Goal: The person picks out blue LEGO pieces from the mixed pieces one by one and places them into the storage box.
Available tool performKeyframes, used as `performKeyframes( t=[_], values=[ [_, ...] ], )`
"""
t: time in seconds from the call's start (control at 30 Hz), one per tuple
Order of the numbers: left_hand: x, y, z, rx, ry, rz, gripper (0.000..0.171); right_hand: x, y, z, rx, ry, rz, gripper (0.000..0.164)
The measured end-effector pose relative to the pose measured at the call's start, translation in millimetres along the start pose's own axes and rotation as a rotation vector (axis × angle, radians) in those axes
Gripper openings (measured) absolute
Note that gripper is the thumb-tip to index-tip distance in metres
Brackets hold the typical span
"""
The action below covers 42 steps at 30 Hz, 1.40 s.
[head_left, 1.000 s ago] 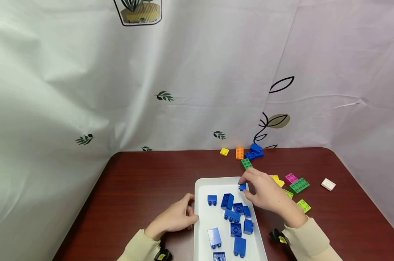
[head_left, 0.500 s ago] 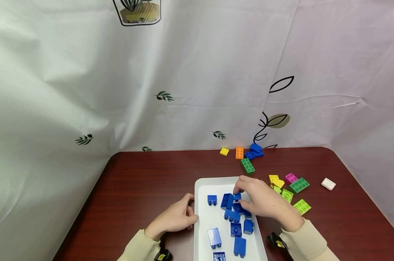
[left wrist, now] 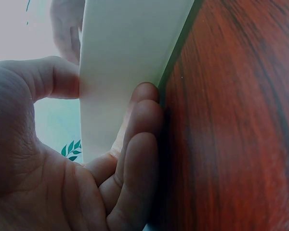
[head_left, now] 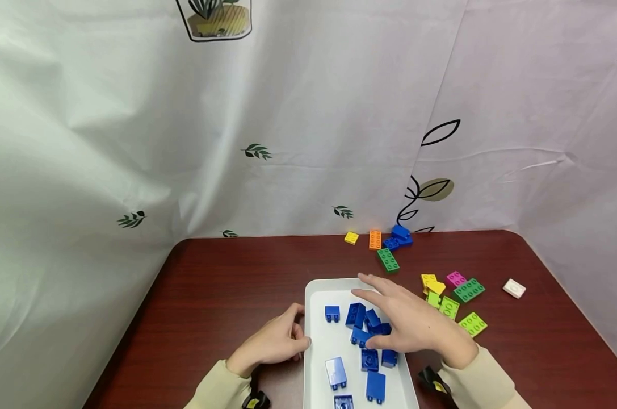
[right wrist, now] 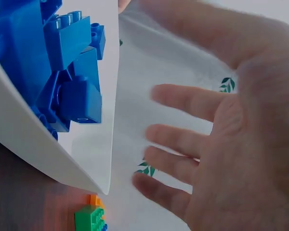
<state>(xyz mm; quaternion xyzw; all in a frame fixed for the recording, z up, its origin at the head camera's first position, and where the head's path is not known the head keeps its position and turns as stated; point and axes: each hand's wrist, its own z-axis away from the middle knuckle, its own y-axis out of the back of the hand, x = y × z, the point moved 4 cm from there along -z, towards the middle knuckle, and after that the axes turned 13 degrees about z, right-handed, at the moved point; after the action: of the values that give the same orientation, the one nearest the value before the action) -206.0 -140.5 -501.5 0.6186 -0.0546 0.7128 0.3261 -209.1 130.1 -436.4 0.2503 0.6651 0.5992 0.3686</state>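
Note:
A white tray (head_left: 334, 292) holding several loose blue toy bricks stands at the front middle of the table. My left hand (head_left: 275, 338) grips its left side: in the left wrist view the thumb presses the rim while the fingertips (left wrist: 143, 144) lie against the outer wall, low by the table. Over the right part of the tray my right hand (head_left: 412, 318) is spread, holding nothing, its thumb overlapping a blue brick (head_left: 360, 336) in the head view. From the right wrist, a cluster of blue bricks (right wrist: 82, 101) shows inside the tray beside the straight fingers.
Behind the tray lie a small yellow brick (head_left: 351, 238), an orange brick (head_left: 375, 240), some blue bricks (head_left: 400, 234) and a green brick (head_left: 388, 259). Right of it are yellow, lime (head_left: 473, 324), pink (head_left: 456, 279), green (head_left: 469, 290) and white (head_left: 514, 288) bricks. A patterned white curtain (head_left: 288, 113) hangs behind.
My right hand has carried a small blue brick from the tray's back right corner down to the cluster and released it, its fingers now spread. The left hand has stayed put.

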Motion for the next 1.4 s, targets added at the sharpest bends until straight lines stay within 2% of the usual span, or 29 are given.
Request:
performKeyframes(
  t=[0.07, 0.17, 0.4, 0.8, 1.0, 1.23, 1.4],
  values=[
    [0.3, 0.1, 0.1, 0.002, -0.003, -0.004, 0.054, -0.9, 0.0, 1.3, 0.005, 0.006, -0.012, 0.09],
    [0.1, -0.1, 0.2, 0.007, -0.006, -0.012, 0.054, -1.3, -0.1, 1.5, 0.018, 0.008, -0.01, 0.094],
    [0.4, -0.2, 0.5, 0.005, -0.005, -0.007, 0.054, 0.1, -0.8, 1.1, 0.023, -0.006, -0.004, 0.095],
    [0.4, -0.3, 0.9, 0.002, 0.002, -0.001, 0.055, 10.5, 2.4, 0.3, 0.094, -0.027, 0.004, 0.093],
    [-0.2, -0.6, 0.6, 0.0, 0.005, 0.008, 0.055, 27.9, 6.2, -1.6, 0.103, -0.051, 0.027, 0.091],
    [0.1, -0.1, 0.2, 0.006, -0.005, -0.004, 0.055, 59.4, 17.2, -10.3, 0.114, -0.111, 0.098, 0.085],
    [0.5, -1.0, 0.2, 0.005, 0.004, -0.004, 0.055, 81.3, 22.9, -18.3, 0.11, -0.149, 0.109, 0.083]
  ],
)
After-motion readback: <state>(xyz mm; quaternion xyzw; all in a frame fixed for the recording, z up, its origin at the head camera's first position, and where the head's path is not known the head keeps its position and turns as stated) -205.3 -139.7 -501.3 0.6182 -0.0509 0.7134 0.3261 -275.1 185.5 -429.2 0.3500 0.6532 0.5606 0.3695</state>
